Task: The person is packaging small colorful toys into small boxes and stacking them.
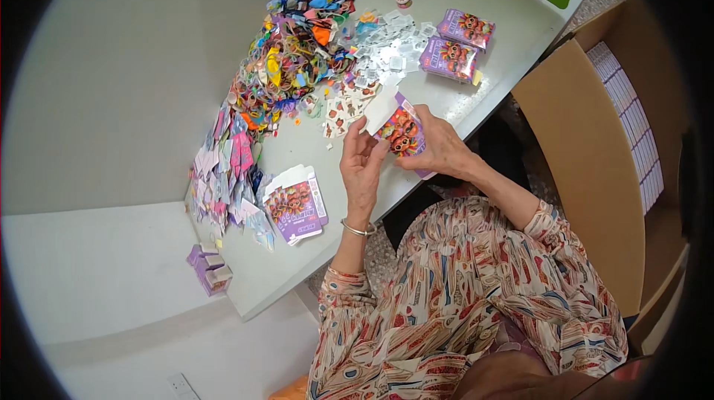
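Over the table's front edge, a small purple carton point(401, 132) with a colourful cartoon print is between my two hands, its white end flap point(381, 108) standing open. My right hand point(444, 146) wraps round its right side, thumb and fingers on opposite edges. At the carton's left side, my left hand point(362, 166) has bent fingers close to the flap and its thumb against the edge. What the carton contains is hidden. Flat unfolded cartons point(296, 207) of the same print lie stacked left of my left hand. Two filled-out purple cartons point(450, 59) rest beyond my right hand.
Along the wall side of the table point(297, 266) runs a heap of colourful small trinkets point(286, 65). Beside it lie clear small packets point(390, 47), printed picture cards point(343, 114) and pastel folded pieces point(230, 166). A large cardboard box point(587, 169) with rows of packed cartons point(628, 125) stands at right.
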Demonstrator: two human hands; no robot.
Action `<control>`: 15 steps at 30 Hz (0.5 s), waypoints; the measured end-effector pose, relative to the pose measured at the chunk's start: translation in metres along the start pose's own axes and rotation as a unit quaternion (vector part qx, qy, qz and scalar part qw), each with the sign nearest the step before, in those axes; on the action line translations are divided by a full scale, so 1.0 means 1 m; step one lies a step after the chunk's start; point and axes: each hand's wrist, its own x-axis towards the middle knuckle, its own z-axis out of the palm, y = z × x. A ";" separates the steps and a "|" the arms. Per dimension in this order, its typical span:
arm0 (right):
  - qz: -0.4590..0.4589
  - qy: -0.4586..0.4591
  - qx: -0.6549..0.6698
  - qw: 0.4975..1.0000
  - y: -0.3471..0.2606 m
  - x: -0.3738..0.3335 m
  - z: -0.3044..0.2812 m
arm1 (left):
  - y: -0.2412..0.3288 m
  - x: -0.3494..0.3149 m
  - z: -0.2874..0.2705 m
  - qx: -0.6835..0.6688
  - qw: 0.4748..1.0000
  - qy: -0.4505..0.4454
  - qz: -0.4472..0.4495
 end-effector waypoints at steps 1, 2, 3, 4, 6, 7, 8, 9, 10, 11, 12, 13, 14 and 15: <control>-0.003 -0.015 0.023 1.000 0.000 0.000 -0.002 | 0.000 -0.001 0.002 -0.010 1.000 -0.001 0.005; -0.006 -0.030 0.046 0.998 -0.001 -0.001 -0.004 | 0.000 -0.002 0.004 -0.020 1.000 -0.002 0.011; -0.005 -0.030 0.044 0.999 -0.002 -0.002 -0.007 | 0.001 -0.002 0.008 -0.022 1.000 -0.002 0.010; 0.004 -0.039 0.051 0.998 -0.003 -0.003 -0.010 | 0.003 -0.002 0.012 -0.045 0.999 0.003 0.015; 0.014 -0.051 0.060 0.997 -0.004 -0.004 -0.012 | 0.000 -0.003 0.009 -0.067 0.998 0.011 0.018; 0.004 -0.059 0.077 0.995 -0.004 -0.003 -0.012 | -0.005 -0.003 0.000 -0.009 1.000 -0.011 0.016; -0.005 -0.067 0.095 0.993 -0.004 -0.002 -0.011 | -0.010 -0.003 -0.006 0.049 0.998 -0.033 0.013; -0.005 -0.066 0.095 0.993 -0.004 -0.004 -0.012 | -0.009 -0.004 -0.004 0.048 0.998 -0.034 0.013; -0.005 -0.074 0.106 0.992 -0.003 -0.005 -0.013 | -0.007 -0.006 -0.002 0.023 0.999 -0.047 -0.007; -0.004 -0.082 0.117 0.990 -0.002 -0.006 -0.013 | -0.007 -0.007 -0.001 -0.001 0.998 -0.060 -0.028; -0.004 -0.082 0.116 0.990 0.001 -0.006 -0.014 | -0.008 -0.007 -0.003 -0.002 0.998 -0.061 -0.028; -0.019 -0.084 0.122 0.989 0.006 -0.007 -0.013 | -0.010 -0.005 -0.007 -0.001 0.995 -0.084 -0.059; -0.034 -0.087 0.128 0.987 0.009 -0.008 -0.013 | -0.011 -0.004 -0.012 0.001 0.990 -0.106 -0.089; -0.034 -0.088 0.128 0.987 0.009 -0.007 -0.015 | -0.010 -0.002 -0.017 0.000 0.990 -0.105 -0.090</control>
